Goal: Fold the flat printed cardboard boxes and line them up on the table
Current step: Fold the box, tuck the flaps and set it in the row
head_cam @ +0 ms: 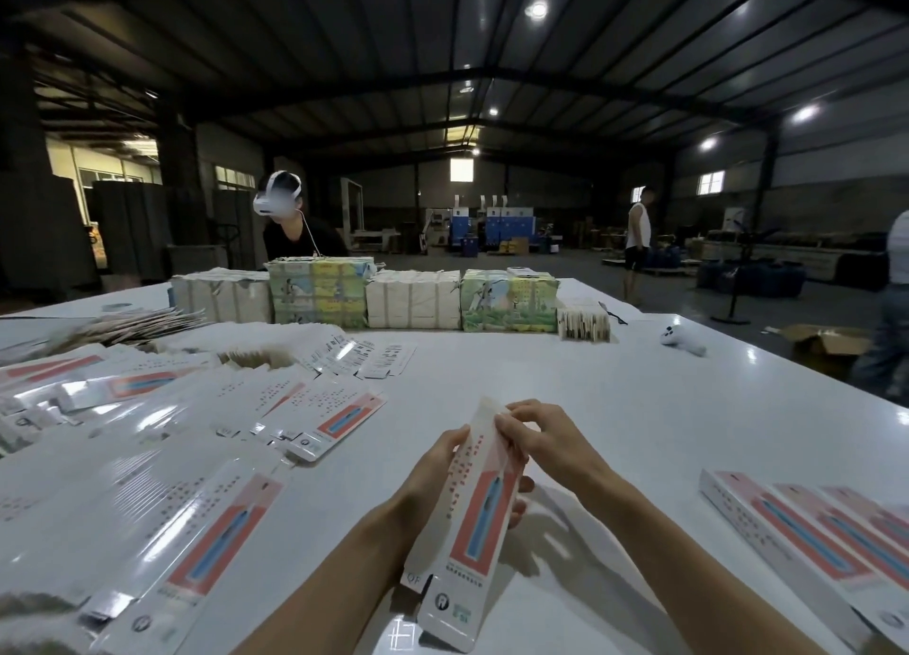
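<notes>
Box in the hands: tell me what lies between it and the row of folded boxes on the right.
Nothing visible. Only the white table lies between the held box and the row of folded boxes at the right edge.

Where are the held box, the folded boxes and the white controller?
held box (478, 521): head view, on its red panel.
folded boxes (787, 531): head view, leftmost box's top face.
white controller (683, 339): head view, middle of its body.
</notes>
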A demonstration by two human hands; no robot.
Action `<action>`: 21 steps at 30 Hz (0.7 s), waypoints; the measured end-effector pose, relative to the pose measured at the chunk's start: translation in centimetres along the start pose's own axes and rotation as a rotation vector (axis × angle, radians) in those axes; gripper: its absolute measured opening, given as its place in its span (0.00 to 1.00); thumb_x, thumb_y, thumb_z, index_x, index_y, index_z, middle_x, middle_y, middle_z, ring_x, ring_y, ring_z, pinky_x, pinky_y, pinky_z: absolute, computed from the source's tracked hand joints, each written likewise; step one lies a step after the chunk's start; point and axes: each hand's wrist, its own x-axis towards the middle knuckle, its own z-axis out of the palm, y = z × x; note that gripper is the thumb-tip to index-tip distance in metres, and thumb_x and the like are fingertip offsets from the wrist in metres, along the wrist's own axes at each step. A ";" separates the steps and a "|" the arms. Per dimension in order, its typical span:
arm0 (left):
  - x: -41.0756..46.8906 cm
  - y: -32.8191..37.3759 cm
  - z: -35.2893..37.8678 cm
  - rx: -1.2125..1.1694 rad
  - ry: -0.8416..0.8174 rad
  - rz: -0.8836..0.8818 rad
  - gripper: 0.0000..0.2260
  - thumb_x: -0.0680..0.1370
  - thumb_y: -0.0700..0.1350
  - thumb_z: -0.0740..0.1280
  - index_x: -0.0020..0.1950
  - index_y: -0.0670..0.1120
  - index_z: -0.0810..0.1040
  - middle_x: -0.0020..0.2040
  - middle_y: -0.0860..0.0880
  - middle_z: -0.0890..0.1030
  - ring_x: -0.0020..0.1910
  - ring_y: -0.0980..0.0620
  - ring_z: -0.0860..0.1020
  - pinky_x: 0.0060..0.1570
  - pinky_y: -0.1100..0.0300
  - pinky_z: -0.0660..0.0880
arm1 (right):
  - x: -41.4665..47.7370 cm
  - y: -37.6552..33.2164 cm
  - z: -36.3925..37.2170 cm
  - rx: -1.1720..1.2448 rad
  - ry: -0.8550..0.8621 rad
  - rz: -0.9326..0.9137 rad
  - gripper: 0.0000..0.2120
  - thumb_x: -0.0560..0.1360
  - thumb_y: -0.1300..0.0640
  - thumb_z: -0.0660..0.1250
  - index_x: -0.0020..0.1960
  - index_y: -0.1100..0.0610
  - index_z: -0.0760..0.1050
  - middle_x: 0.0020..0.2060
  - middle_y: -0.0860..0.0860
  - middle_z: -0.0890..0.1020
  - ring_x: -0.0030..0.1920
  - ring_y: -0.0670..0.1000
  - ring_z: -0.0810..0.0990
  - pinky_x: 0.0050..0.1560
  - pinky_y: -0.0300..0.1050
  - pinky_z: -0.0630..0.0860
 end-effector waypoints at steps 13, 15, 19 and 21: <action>0.8 -0.3 -0.1 0.083 -0.055 -0.018 0.33 0.81 0.68 0.55 0.66 0.43 0.80 0.56 0.39 0.84 0.49 0.44 0.85 0.50 0.50 0.82 | -0.6 -0.2 0.3 0.409 -0.038 0.060 0.22 0.86 0.52 0.62 0.49 0.70 0.83 0.61 0.54 0.81 0.39 0.51 0.80 0.35 0.41 0.73; 0.9 -0.3 0.1 0.072 -0.018 -0.034 0.32 0.82 0.68 0.55 0.67 0.42 0.77 0.55 0.40 0.84 0.47 0.45 0.85 0.49 0.51 0.82 | -0.7 -0.3 0.4 0.473 -0.064 0.070 0.23 0.85 0.50 0.62 0.49 0.71 0.81 0.51 0.58 0.81 0.39 0.55 0.77 0.35 0.42 0.72; 1.0 0.1 1.6 -0.043 0.005 -0.127 0.28 0.82 0.68 0.57 0.53 0.42 0.77 0.43 0.43 0.80 0.37 0.50 0.80 0.41 0.57 0.81 | -0.5 -0.4 0.5 0.633 -0.092 0.102 0.25 0.83 0.46 0.63 0.59 0.71 0.79 0.44 0.61 0.76 0.42 0.58 0.75 0.45 0.48 0.77; 0.9 -0.1 2.5 -0.222 -0.009 -0.214 0.27 0.80 0.67 0.61 0.44 0.42 0.76 0.36 0.45 0.76 0.31 0.52 0.76 0.35 0.60 0.79 | -0.3 -0.2 0.8 0.667 -0.094 0.104 0.25 0.83 0.46 0.64 0.60 0.70 0.78 0.46 0.62 0.78 0.46 0.58 0.78 0.55 0.49 0.80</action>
